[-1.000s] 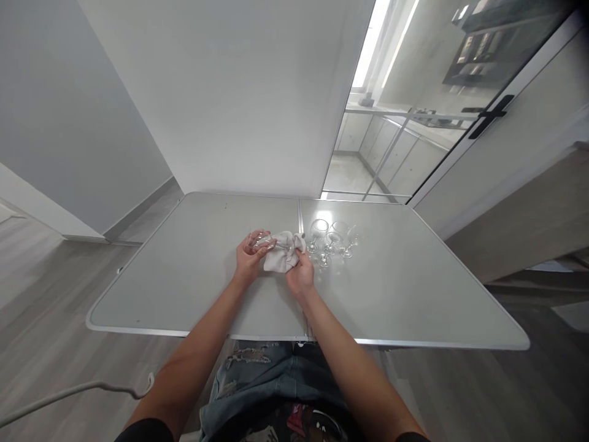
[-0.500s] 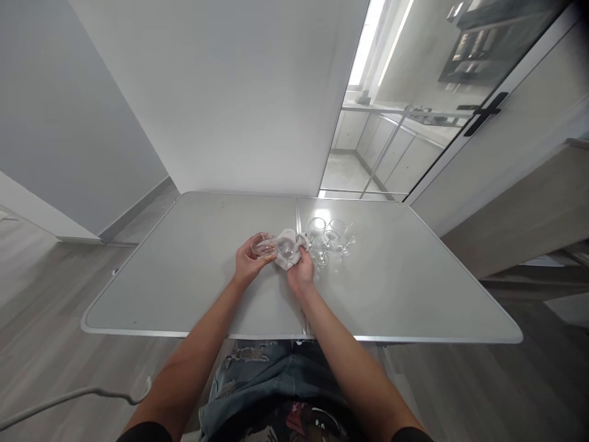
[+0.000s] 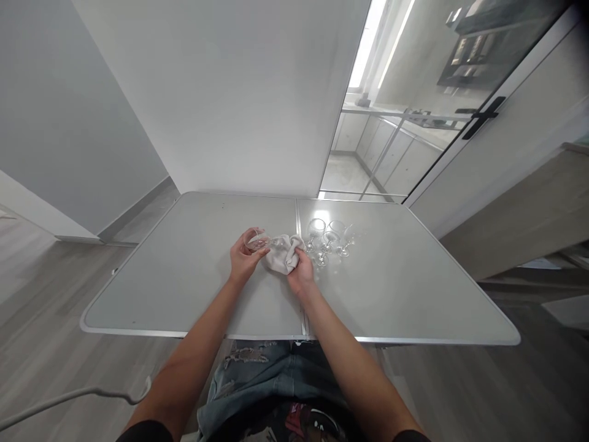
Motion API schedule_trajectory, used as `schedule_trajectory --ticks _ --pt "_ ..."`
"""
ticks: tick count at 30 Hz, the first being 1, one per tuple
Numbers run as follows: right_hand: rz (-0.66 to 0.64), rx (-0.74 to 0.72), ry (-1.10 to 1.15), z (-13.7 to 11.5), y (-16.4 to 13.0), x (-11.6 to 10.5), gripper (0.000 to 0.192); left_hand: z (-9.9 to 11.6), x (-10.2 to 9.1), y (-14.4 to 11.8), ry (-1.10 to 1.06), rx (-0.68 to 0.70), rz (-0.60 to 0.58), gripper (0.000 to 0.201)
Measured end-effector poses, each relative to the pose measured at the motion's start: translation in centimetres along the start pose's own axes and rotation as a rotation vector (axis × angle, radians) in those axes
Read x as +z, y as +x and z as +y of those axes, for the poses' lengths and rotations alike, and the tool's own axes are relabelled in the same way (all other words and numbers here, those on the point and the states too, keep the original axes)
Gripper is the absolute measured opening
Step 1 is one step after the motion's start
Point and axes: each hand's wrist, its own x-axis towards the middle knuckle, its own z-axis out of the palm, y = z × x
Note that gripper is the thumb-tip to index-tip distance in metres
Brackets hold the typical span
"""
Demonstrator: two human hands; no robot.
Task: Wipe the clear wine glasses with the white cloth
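Looking down through the head camera, we see our left hand (image 3: 242, 261) curled around the bowl of a glass (image 3: 256, 239), holding it tipped on its side just above the surface (image 3: 184, 282), a pose that turns its stem end toward the cloth (image 3: 281, 256). Our right hand (image 3: 301, 275) is closed on that cloth, bunching it against the glass, so the fabric wraps the part nearest it. Just right of the cloth stand three more glasses (image 3: 329, 239), upright and close together, apart from both hands and within easy reach. The stem and foot of the held glass are hidden in the folds, and we cannot tell where the fingers under the cloth pinch. Clear glass on a pale, glaring surface blurs the rims, so how the three stand against each other is hard to make out.
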Motion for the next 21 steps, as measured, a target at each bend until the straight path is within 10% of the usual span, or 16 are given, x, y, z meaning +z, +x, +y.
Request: schedule_trajectory --ticks 14,21 --pt "-0.055 -0.077 0.037 -0.1 -0.3 0.1 0.020 0.1 -0.2 0.0 -0.034 -0.106 -0.097 0.065" --pt "-0.078 -0.113 -0.493 1.0 0.1 -1.0 0.018 -0.4 -0.4 1.1 -0.179 -0.050 0.258 0.055"
